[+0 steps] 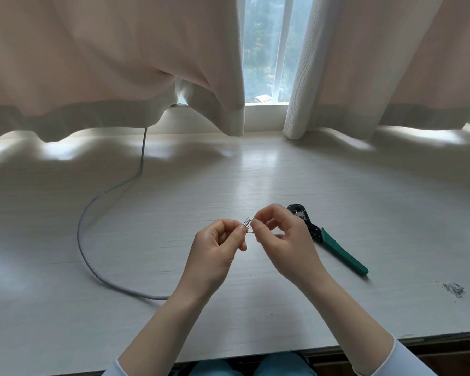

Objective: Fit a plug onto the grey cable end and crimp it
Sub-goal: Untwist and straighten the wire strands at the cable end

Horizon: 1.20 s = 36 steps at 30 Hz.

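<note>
Between the fingertips of both hands, above the table (255,175), the bare wires (248,223) of the cable (92,210) fan out. The left hand (217,248) pinches the cable end with thumb and forefinger, its other fingers curled. The right hand (280,237) pinches one wire with thumb and forefinger, the rest of its fingers bent loosely. From the left fingers the cable goes under the wrist, then loops left and far back under the curtain (106,63). Just behind the right fingers lies the crimper (334,242), flat on the table, touching no hand. I cannot see a plug.
</note>
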Motion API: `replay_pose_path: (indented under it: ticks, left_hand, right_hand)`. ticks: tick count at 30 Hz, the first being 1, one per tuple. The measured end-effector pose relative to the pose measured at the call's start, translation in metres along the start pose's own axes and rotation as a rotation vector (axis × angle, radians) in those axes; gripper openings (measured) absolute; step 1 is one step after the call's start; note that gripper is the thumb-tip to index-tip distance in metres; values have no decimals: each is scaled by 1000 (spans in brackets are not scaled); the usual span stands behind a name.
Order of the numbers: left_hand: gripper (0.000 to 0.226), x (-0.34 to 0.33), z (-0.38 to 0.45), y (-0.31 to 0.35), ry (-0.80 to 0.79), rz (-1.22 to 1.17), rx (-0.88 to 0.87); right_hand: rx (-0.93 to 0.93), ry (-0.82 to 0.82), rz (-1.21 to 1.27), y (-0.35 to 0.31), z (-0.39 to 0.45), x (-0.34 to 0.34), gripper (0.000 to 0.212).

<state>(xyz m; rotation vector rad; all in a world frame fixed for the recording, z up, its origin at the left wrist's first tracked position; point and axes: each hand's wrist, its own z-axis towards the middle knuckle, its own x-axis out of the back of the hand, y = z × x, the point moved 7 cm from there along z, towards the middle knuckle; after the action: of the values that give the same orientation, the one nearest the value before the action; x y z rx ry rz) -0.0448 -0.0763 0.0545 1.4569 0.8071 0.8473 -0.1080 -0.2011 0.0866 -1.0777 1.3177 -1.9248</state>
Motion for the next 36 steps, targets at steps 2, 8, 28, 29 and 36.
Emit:
replay_pose_path:
  ticks: [2,8,28,29,36]
  left_hand:
    - [15,-1,0,1,-8,-3,-4]
    - [15,-3,0,0,-13,-23,10]
    - [15,0,0,-5,9,-31,28]
    - [15,-1,0,-5,4,-28,28]
    - [14,-2,0,-5,-9,-21,33]
  right_hand:
    - [48,25,-30,-5,1,1,15]
    - [87,75,-44,-3,0,1,16]
    - [72,-14,-49,-1,-2,0,15]
    - [82,-8,-63,-2,-1,0,15]
    - [93,3,-121,-3,2,-3,12]
